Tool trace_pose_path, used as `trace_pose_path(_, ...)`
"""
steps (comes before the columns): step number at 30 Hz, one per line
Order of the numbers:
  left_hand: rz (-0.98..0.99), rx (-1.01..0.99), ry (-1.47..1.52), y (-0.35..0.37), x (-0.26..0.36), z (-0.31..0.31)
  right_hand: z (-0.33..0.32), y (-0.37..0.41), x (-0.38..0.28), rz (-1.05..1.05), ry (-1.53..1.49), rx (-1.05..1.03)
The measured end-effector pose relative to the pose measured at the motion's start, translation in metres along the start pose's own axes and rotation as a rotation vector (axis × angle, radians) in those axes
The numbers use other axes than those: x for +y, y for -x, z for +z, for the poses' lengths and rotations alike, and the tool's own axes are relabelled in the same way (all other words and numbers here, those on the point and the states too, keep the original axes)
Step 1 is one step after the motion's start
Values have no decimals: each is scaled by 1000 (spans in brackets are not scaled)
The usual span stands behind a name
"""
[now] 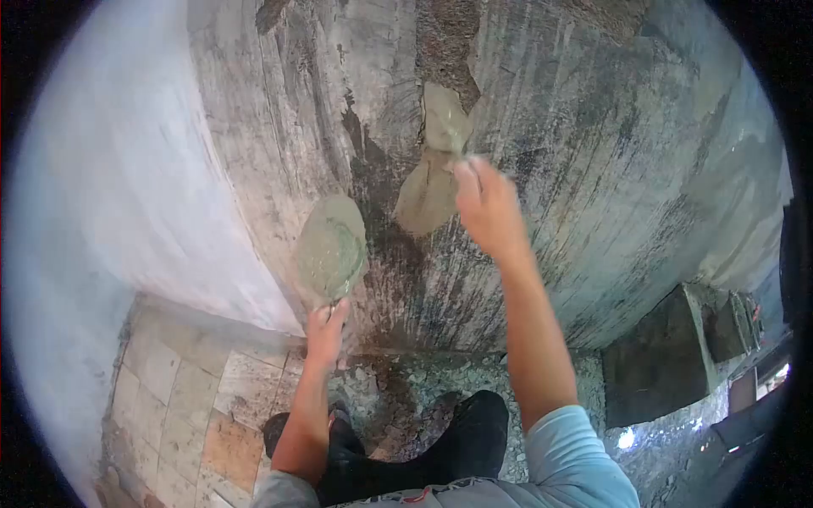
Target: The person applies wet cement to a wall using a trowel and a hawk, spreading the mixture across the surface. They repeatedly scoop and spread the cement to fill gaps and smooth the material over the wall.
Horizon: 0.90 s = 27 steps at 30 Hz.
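Note:
My right hand (pixel 489 207) is closed around the handle of a trowel (pixel 446 118), whose blade is coated with grey-green wet mortar and lies at the wall. Below the blade, a smooth patch of fresh mortar (pixel 425 196) covers part of a rough strip in the wall (pixel 559 169). My left hand (pixel 325 334), lower and to the left, grips the short handle of an oval, flat mortar holder (pixel 332 245). Wet mortar lies over its face, hiding most of its surface. The handles are mostly hidden by my fingers.
A pale wall (pixel 144 186) meets the worked wall at the left corner. Worn floor tiles (pixel 182 381) lie lower left, with rubble (pixel 381 381) along the wall's foot near my legs. A dark, box-like block (pixel 656 364) stands at right.

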State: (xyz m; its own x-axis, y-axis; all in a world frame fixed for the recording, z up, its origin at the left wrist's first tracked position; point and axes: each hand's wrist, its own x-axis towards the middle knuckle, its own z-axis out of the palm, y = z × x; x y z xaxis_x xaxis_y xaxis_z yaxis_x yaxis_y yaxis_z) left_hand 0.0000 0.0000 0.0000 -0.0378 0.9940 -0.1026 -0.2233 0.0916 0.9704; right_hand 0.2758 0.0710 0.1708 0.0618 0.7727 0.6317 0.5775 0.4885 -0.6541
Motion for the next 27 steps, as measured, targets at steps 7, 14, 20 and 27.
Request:
trace_pose_path(7, -29, 16, 75, 13, -8, -5, 44, 60, 22, 166, -5, 19)
trace_pose_path(14, -13, 85, -135, 20, 3, 2, -5, 83, 3, 182, 147, -5)
trace_pose_path(20, 25, -119, 24, 6, -15, -2, -14, 25, -41, 248, -96, 35)
trace_pose_path(27, 17, -169, 55, 0, -22, 5, 34, 72, 41, 219, 49, 62)
